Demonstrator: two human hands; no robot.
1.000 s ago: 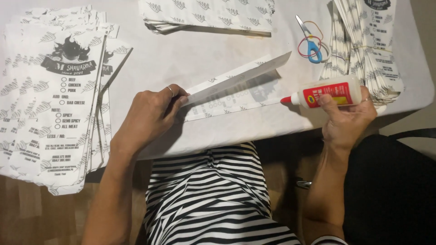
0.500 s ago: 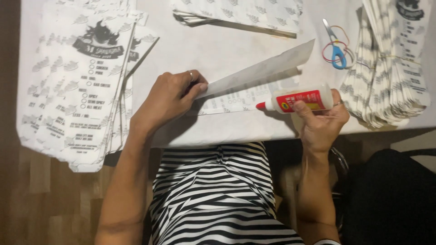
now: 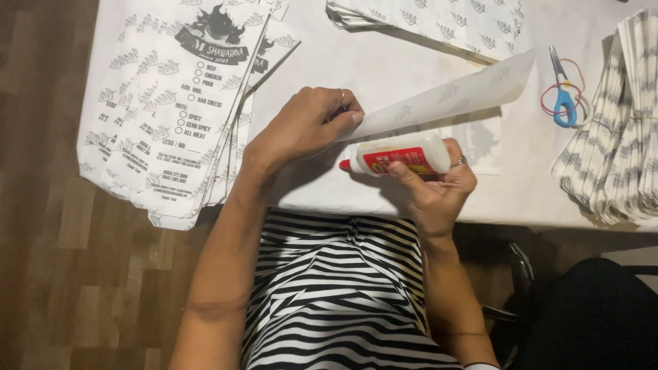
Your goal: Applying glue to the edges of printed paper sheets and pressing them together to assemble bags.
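Head view: right hand [image 3: 432, 188] clamps white red-labelled glue bottle [image 3: 401, 156]; left hand [image 3: 308, 123] pinches lifted paper flap [image 3: 445, 99].

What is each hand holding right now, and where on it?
The right hand grips the white glue bottle around its body, the red tip pointing left. The left hand pinches the lifted paper flap at its left end.

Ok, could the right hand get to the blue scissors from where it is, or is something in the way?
Probably not straight away. The right hand is shut on the glue bottle, and the lifted paper flap slants across the table between it and the scissors. It would likely need to free itself and go round the flap.
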